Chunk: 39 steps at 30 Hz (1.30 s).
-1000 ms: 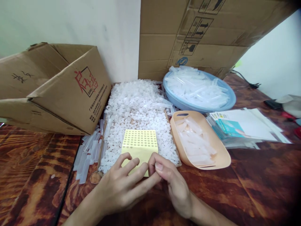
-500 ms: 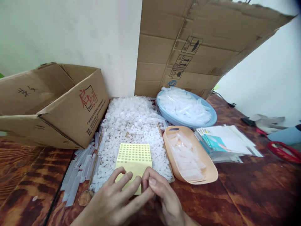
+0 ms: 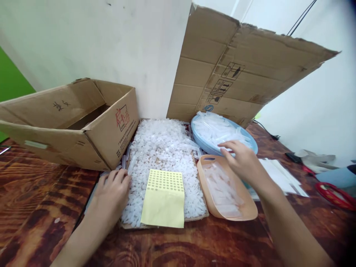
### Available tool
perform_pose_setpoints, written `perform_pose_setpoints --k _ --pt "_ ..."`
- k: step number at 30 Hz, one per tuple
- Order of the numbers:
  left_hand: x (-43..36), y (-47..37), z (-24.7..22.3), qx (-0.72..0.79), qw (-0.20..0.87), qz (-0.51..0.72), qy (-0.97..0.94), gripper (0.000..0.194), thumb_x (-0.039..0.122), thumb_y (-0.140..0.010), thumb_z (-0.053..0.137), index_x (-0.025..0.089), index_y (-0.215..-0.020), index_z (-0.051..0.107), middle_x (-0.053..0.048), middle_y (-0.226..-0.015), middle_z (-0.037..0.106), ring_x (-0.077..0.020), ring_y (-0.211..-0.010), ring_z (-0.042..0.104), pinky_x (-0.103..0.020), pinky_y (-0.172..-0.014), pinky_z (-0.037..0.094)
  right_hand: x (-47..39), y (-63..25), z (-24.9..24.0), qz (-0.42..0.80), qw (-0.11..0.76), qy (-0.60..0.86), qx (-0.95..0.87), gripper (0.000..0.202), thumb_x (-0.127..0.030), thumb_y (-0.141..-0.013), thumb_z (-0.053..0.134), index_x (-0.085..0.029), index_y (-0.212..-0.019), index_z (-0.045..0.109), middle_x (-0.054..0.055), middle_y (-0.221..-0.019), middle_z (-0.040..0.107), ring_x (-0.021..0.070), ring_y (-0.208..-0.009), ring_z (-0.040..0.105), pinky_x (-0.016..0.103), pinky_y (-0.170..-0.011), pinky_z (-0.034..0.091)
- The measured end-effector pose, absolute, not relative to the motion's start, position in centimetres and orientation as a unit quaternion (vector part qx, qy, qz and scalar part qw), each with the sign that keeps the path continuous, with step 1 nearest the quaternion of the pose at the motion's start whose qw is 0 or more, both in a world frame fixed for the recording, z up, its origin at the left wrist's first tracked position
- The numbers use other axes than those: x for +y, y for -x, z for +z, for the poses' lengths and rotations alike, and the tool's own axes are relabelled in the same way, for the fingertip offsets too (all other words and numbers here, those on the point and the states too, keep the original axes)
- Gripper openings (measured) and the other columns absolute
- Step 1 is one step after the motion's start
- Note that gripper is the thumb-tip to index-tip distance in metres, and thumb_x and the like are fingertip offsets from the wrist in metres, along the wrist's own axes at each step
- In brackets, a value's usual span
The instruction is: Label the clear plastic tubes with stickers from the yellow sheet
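Observation:
My left hand point(image 3: 112, 191) is at the left edge of the mass of small white plastic pieces point(image 3: 164, 148), over the strip-like clear tubes lying beside it. Its fingers are loosely spread and bent, their tips partly hidden. My right hand point(image 3: 239, 161) reaches to the near rim of the blue basin point(image 3: 205, 142), which is heaped with translucent tubes point(image 3: 219, 128). Thumb and fingers are apart there, and nothing shows between them. A yellow sheet with rows of small round dots point(image 3: 164, 205) lies on the white pieces between my hands.
A peach plastic basket point(image 3: 207, 196) with translucent tubes stands below my right forearm. To the left is an open cardboard box point(image 3: 111, 129), and a large cardboard sheet point(image 3: 205, 74) leans at the back. White packets point(image 3: 280, 178) and a red tape roll point(image 3: 333, 196) lie right on the wooden table point(image 3: 217, 244).
My hands have parted from above the yellow sheet. The left moved left to the tubes, the right up and right to the blue basin. The camera view has shifted too.

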State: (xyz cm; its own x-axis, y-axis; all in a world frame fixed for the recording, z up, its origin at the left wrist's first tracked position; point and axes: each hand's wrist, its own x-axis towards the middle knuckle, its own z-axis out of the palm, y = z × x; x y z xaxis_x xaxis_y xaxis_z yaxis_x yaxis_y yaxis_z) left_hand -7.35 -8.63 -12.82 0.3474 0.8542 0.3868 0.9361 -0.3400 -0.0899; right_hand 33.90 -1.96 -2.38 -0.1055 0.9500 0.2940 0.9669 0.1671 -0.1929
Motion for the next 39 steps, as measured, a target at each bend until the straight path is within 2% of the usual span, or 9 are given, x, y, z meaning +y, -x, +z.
perform_pose_setpoints --k 4,7,10,15,19,22,26,31,39 --pt "-8.4 7.1 -13.5 -0.555 0.066 -0.168 0.812 0.017 0.014 -0.097 0.061 0.022 -0.095 0.076 -0.009 -0.104 0.074 -0.0304 -0.099 0.062 -0.043 -0.083 0.040 5.0 -34.8 -2.3 0.031 0.090 0.661 -0.744 0.027 -0.013 -0.094 0.059 -0.013 -0.113 0.078 0.014 -0.109 0.079 0.0258 -0.094 0.074 0.036 -0.089 0.053" --pt "-8.7 6.1 -13.5 -0.568 0.059 -0.183 0.800 0.019 0.011 -0.096 0.062 0.023 -0.091 0.076 -0.009 -0.099 0.073 -0.0298 -0.098 0.059 -0.043 -0.082 0.038 7.8 -34.7 -2.6 0.059 0.042 0.655 -0.752 0.013 -0.024 -0.098 0.068 -0.016 -0.104 0.076 0.006 -0.099 0.078 0.0193 -0.086 0.073 0.035 -0.083 0.057" --pt "-8.8 5.7 -13.5 -0.578 0.054 -0.194 0.791 0.016 0.014 -0.097 0.064 0.022 -0.091 0.076 -0.009 -0.098 0.073 -0.0290 -0.099 0.057 -0.043 -0.083 0.037 8.6 -34.5 -3.0 0.038 0.041 0.652 -0.756 0.014 -0.028 -0.097 0.071 -0.015 -0.094 0.075 0.006 -0.095 0.077 0.0195 -0.085 0.072 0.036 -0.083 0.058" --pt "-8.6 5.7 -14.4 -0.587 0.033 -0.218 0.779 0.016 0.016 -0.098 0.065 0.023 -0.090 0.076 -0.006 -0.095 0.073 -0.0282 -0.100 0.057 -0.045 -0.087 0.034 5.8 -33.8 -2.3 -0.067 0.139 0.649 -0.745 0.022 -0.020 -0.092 0.061 -0.007 -0.105 0.074 0.023 -0.106 0.076 0.0359 -0.102 0.069 0.046 -0.091 0.050" --pt "-8.3 5.9 -14.7 -0.585 0.011 -0.246 0.773 0.018 0.017 -0.100 0.063 0.022 -0.087 0.073 -0.006 -0.092 0.074 -0.0271 -0.099 0.058 -0.046 -0.091 0.034 -1.3 -30.5 -2.3 -0.096 0.269 0.563 -0.775 0.018 -0.029 -0.097 0.061 -0.016 -0.107 0.070 0.013 -0.100 0.075 0.0281 -0.087 0.070 0.041 -0.083 0.054" --pt "-8.3 5.9 -14.0 -0.581 -0.010 -0.271 0.767 0.016 0.021 -0.101 0.064 0.021 -0.087 0.071 -0.006 -0.092 0.076 -0.0266 -0.097 0.061 -0.047 -0.094 0.035 -7.4 -26.5 -4.1 -0.126 0.393 0.461 -0.785 0.016 -0.020 -0.098 0.064 -0.020 -0.113 0.067 0.010 -0.095 0.073 0.0253 -0.082 0.070 0.037 -0.075 0.056" --pt "-9.1 5.3 -11.8 -0.544 -0.086 -0.325 0.768 0.009 0.027 -0.103 0.064 0.020 -0.098 0.069 -0.003 -0.093 0.076 -0.0197 -0.090 0.068 -0.037 -0.089 0.047 -11.7 -21.9 -7.9 -0.026 0.405 0.351 -0.844 0.044 -0.007 -0.095 0.066 -0.020 -0.136 0.057 0.012 -0.106 0.076 0.0262 -0.095 0.075 0.037 -0.082 0.061" --pt "-10.7 3.5 -9.9 -0.448 -0.343 -0.444 0.697 0.019 0.035 -0.092 0.078 0.018 -0.089 0.071 0.000 -0.080 0.074 -0.0149 -0.074 0.070 -0.023 -0.068 0.055 -12.3 -20.0 -11.1 0.121 0.414 0.340 -0.836 0.031 -0.007 -0.097 0.061 -0.019 -0.126 0.057 0.011 -0.100 0.074 0.0242 -0.094 0.074 0.034 -0.080 0.062" --pt "-11.1 2.6 -10.6 -0.397 -0.410 -0.444 0.690 0.005 0.017 -0.087 0.083 0.021 -0.091 0.083 0.000 -0.082 0.081 -0.0139 -0.075 0.074 -0.020 -0.072 0.056 -13.0 -20.1 -12.1 0.189 0.421 0.329 -0.824 0.028 -0.004 -0.098 0.056 -0.016 -0.123 0.059 0.011 -0.100 0.070 0.0230 -0.092 0.071 0.033 -0.078 0.058"
